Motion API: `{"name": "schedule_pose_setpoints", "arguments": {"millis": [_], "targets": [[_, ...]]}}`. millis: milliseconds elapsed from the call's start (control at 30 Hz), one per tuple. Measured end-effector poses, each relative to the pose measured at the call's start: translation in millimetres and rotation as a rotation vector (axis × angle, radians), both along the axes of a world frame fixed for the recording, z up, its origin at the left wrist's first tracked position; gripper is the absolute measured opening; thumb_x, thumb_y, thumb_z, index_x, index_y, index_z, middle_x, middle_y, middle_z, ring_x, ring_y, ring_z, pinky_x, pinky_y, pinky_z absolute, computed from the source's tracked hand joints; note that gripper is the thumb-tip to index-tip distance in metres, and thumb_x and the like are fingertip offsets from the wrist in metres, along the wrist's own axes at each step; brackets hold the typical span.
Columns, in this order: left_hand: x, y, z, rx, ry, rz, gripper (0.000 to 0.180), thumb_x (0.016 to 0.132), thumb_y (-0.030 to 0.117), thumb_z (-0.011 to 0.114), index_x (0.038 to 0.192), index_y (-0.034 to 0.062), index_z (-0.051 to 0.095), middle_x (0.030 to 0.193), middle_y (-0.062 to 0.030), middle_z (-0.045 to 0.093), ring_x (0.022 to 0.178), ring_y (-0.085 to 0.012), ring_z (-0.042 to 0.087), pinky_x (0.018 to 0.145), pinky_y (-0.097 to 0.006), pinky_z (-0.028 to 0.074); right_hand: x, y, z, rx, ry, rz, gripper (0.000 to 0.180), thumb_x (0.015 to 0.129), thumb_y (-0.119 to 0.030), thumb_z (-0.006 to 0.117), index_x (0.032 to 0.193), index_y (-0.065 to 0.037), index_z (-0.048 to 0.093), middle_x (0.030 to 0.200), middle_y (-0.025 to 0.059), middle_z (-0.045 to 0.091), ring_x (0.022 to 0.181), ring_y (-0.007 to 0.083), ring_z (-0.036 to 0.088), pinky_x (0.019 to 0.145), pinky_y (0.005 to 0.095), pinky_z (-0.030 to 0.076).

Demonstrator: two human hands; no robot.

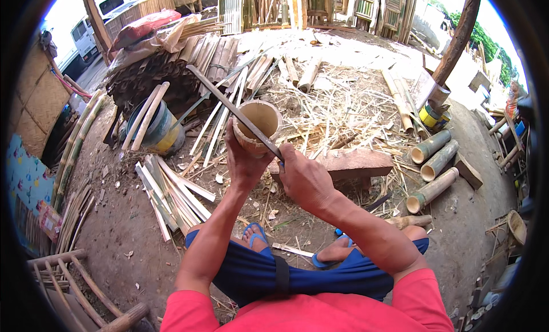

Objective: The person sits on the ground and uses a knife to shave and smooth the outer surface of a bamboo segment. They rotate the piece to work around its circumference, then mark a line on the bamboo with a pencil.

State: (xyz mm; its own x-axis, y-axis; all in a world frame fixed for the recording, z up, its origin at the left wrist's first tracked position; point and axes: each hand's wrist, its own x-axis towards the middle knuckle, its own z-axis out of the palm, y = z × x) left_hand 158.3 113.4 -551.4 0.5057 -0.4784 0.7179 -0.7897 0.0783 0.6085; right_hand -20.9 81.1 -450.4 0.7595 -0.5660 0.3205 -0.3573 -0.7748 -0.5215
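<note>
My left hand (245, 165) is closed round the side and underside of a short bamboo tube section (266, 117), its round open mouth tilted up in front of me. My right hand (307, 180) grips the near end of a long, narrow, flat metal blade (220, 96); its fist hides the handle. Slanting up to the far left, the blade lies across the near left part of the tube's rim. Whether it is a knife or a file I cannot tell. Both hands are above the ground in front of my knees, near a low wooden bench (351, 165).
Several cut bamboo tubes (439, 160) lie right of the bench. Split bamboo strips (177, 195) lie left of my feet, below a bucket (167, 134) with bamboo pieces leaning on it. Shavings (337, 106) cover the ground ahead. A stack of dark slats (151, 77) stands far left.
</note>
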Motion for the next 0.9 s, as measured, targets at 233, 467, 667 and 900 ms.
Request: {"name": "schedule_pose_setpoints", "arguments": {"millis": [233,467,667,900], "targets": [[39,32,7,0.223,0.020,-0.426,0.124,0.067,0.020,0.099,0.159,0.0140,0.015,0.142,-0.0205,0.057,0.128,-0.0355,0.062,0.105,-0.048,0.053,-26,28,24,0.598,-0.245,0.193,0.050,0.106,-0.014,0.057,0.151,-0.004,0.038,0.079,0.0154,0.062,0.065,0.0221,0.061,0.063,0.0418,0.051],[49,31,8,0.315,0.068,-0.514,0.127,0.067,0.019,0.099,0.160,0.0149,0.012,0.144,-0.0209,0.057,0.131,-0.0355,0.060,0.109,-0.048,0.051,-26,22,12,0.492,-0.122,0.148,0.055,0.103,-0.012,0.058,0.152,-0.001,0.035,0.084,0.0303,0.066,0.077,0.0496,0.067,0.070,0.0528,0.050],[50,35,13,0.337,0.081,-0.505,0.126,0.066,0.020,0.099,0.160,0.0161,0.016,0.143,-0.0197,0.058,0.131,-0.0340,0.060,0.110,-0.047,0.050,-25,20,8,0.663,-0.151,0.137,0.056,0.101,-0.013,0.061,0.150,-0.001,0.037,0.081,0.0266,0.067,0.075,0.0438,0.070,0.071,0.0480,0.053],[56,37,7,0.348,0.096,-0.512,0.128,0.064,0.023,0.100,0.161,0.0125,0.017,0.145,-0.0191,0.056,0.133,-0.0340,0.059,0.113,-0.047,0.048,-22,22,-10,0.502,-0.189,0.085,0.056,0.097,-0.012,0.064,0.147,-0.002,0.041,0.079,0.0248,0.068,0.072,0.0404,0.072,0.069,0.0476,0.054]]}}
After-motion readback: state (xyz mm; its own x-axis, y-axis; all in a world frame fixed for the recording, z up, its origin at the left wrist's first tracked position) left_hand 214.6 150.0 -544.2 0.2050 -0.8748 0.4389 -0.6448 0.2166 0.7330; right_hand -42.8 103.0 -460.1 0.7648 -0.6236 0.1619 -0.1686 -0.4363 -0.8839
